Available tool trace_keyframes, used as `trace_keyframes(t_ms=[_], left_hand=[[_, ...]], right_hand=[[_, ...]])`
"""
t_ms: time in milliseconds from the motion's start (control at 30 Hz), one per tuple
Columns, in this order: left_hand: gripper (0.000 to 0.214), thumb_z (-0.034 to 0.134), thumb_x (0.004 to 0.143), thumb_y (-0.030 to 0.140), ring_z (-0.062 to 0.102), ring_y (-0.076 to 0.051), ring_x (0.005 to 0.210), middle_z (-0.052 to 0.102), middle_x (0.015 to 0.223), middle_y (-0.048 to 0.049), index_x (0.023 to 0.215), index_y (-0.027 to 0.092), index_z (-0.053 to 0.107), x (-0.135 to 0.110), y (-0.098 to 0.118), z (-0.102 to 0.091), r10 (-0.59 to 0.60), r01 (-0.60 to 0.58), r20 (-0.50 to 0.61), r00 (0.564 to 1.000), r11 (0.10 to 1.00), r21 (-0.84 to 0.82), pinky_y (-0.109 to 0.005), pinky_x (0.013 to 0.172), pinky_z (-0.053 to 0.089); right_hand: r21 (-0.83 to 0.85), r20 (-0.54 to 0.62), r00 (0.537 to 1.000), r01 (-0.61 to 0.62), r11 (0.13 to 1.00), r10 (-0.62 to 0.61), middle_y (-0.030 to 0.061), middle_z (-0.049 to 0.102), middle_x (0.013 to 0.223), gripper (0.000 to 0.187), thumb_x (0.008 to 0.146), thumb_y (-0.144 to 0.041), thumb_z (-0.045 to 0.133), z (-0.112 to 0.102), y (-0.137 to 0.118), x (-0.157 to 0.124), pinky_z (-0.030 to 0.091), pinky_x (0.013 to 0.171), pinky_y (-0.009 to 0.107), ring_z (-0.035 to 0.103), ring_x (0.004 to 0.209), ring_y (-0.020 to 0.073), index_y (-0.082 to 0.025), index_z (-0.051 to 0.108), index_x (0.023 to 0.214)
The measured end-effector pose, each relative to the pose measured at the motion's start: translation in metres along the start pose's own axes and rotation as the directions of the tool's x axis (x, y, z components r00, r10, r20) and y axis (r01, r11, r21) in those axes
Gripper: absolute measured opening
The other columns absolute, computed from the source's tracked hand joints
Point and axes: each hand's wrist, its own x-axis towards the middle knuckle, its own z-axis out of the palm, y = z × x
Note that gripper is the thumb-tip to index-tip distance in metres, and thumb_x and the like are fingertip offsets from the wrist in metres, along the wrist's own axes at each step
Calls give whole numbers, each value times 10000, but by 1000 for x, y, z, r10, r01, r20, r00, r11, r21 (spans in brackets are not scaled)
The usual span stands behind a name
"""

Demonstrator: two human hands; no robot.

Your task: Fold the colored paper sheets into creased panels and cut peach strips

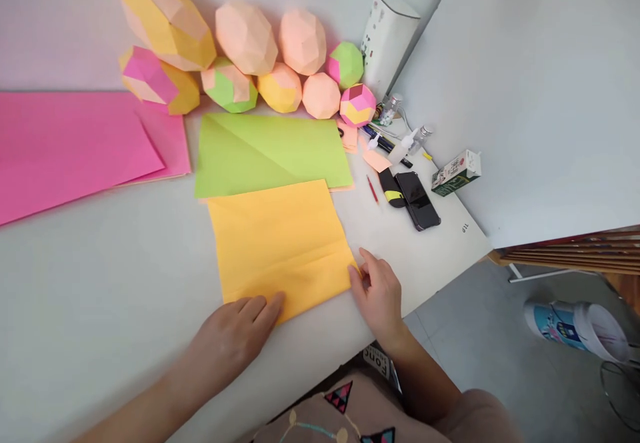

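A yellow-orange sheet of paper (280,236) lies on the white table, with a crease running across its lower part. My left hand (237,330) rests on the sheet's near edge, fingers laid against the paper and partly bent. At the sheet's right edge, my right hand (377,290) has its thumb and fingers closed on the near right corner. Beyond it, partly covered by the yellow-orange sheet, is a green sheet of paper (270,146) with a slanting crease, and peach paper peeks out beneath.
Large pink sheets (65,143) lie at left. Several faceted paper shapes (245,36) stand along the wall. On the right are a phone (417,200), a black-and-yellow cutter (393,188), a red pen (373,190), a glue bottle (403,146), a carton (456,173) and a tall white container (387,43).
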Motion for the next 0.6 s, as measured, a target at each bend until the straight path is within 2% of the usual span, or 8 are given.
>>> trace_keyframes(t_ms=[100, 200, 367, 500, 567, 600], left_hand=[[213, 408, 928, 109, 484, -135, 505, 472, 609, 39, 1119, 100, 501, 2, 2, 0, -12, 14, -57, 998, 999, 43, -283, 489, 331], [163, 464, 936, 207, 472, -130, 486, 459, 579, 49, 1047, 112, 537, 7, 3, -1, 6, 3, -93, 996, 996, 93, -284, 470, 318], [109, 510, 905, 198, 441, -133, 464, 430, 525, 50, 852, 129, 575, 22, 3, -7, 101, -85, -98, 990, 984, 157, -294, 435, 303], [61, 555, 850, 139, 483, -162, 520, 486, 565, 9, 803, 125, 591, 29, 3, -12, 160, -154, -89, 983, 985, 73, -326, 467, 378], [65, 551, 827, 102, 575, -221, 676, 562, 661, -51, 783, 123, 595, 29, 3, -11, 126, -130, -92, 988, 991, -32, -386, 587, 474], [74, 542, 820, 89, 604, -269, 817, 608, 763, -100, 779, 119, 597, 30, 3, -9, 99, -108, -92, 991, 989, -98, -432, 684, 501]], right_hand=[[-18, 19, 1000, 23, 1000, -22, 17, 567, 647, 259, 911, -224, 459, -1, 1, -1, 431, 593, 292, 503, 639, 169, -128, 591, 1112], [-18, 32, 998, 52, 999, -51, 29, 568, 656, 241, 911, -197, 454, -3, -1, 0, 424, 602, 295, 496, 648, 169, -106, 614, 1066], [-21, 61, 996, 71, 997, -70, 27, 558, 646, 253, 924, -181, 420, -4, -2, 2, 417, 588, 299, 471, 642, 168, -116, 631, 1046], [-15, 88, 993, 75, 997, -74, 34, 556, 659, 258, 929, -174, 424, -4, -1, 2, 425, 593, 299, 467, 661, 167, -117, 643, 1053], [-8, 91, 993, 77, 997, -76, 34, 545, 655, 260, 929, -170, 429, -4, -1, 2, 428, 590, 297, 466, 663, 166, -112, 648, 1057], [-8, 90, 993, 80, 997, -79, 34, 538, 649, 258, 926, -164, 436, -4, -1, 3, 427, 586, 296, 463, 660, 165, -103, 651, 1055]])
